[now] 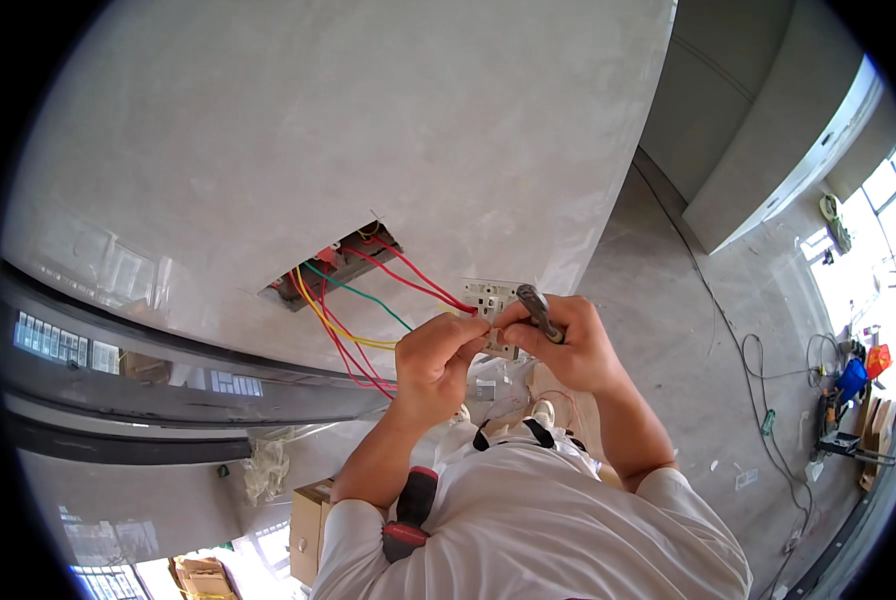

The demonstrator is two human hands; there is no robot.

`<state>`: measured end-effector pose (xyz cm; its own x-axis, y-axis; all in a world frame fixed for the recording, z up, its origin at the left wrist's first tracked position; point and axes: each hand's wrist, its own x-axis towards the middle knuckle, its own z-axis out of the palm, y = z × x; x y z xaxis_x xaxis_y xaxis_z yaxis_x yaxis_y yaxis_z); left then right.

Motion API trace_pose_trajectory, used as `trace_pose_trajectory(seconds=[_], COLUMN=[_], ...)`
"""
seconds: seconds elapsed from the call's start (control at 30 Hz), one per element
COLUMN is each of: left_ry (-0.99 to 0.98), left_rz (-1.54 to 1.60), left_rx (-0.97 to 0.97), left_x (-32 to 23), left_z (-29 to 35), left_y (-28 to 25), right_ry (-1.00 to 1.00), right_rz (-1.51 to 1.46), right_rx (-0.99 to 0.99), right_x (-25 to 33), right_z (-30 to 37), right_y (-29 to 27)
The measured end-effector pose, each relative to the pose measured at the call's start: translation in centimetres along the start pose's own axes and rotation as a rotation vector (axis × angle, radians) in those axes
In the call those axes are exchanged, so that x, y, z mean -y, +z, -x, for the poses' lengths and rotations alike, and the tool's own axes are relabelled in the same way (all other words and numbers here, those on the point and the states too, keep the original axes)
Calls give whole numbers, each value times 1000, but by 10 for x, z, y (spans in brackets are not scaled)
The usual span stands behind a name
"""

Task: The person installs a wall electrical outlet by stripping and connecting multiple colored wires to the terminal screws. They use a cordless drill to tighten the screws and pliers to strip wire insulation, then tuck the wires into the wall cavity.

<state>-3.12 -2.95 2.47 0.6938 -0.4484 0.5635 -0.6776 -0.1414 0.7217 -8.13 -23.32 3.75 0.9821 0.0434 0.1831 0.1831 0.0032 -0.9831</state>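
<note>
Both hands meet at the back of a white wall socket or switch plate (480,290), held just off the wall. Two red wires (423,283) run from the wall box into its back. My left hand (435,365) is closed in a pinch at the plate's lower left edge; what lies between its fingertips is hidden. My right hand (573,345) is closed with a dark grey hand tool (536,306) tucked in it, the tool's rounded end sticking up past the fingers. Its kind is not clear. Thumb and forefinger reach the plate close to the left fingertips.
Green (373,298), yellow (340,328) and more red wires hang from a rectangular wall opening (293,290). A black-and-red tool handle (411,515) shows beside my left side. Cables (748,350) and a blue item (852,380) lie on the floor right; a cardboard box (308,530) stands lower left.
</note>
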Motion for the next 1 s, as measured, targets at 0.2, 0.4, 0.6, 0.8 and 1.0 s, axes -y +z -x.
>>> trace_pose_trajectory(seconds=[0.2, 0.4, 0.6, 0.8, 1.0], left_ry=[-8, 7, 32, -191, -312], left_rz=[-4, -41, -52, 285, 374], left_rx=[-6, -16, -3, -1, -60], left_x=[0, 0, -2, -1, -9], left_z=[2, 3, -1, 11, 13], left_y=[0, 1, 0, -11, -8], right_ry=[-3, -170, -372, -339, 228], right_rz=[55, 266, 463, 283, -461], right_rx=[-77, -219, -298, -442, -291], right_x=[-7, -12, -33, -41, -56], right_z=[2, 3, 4, 13, 17], right_y=[12, 25, 35, 35, 38])
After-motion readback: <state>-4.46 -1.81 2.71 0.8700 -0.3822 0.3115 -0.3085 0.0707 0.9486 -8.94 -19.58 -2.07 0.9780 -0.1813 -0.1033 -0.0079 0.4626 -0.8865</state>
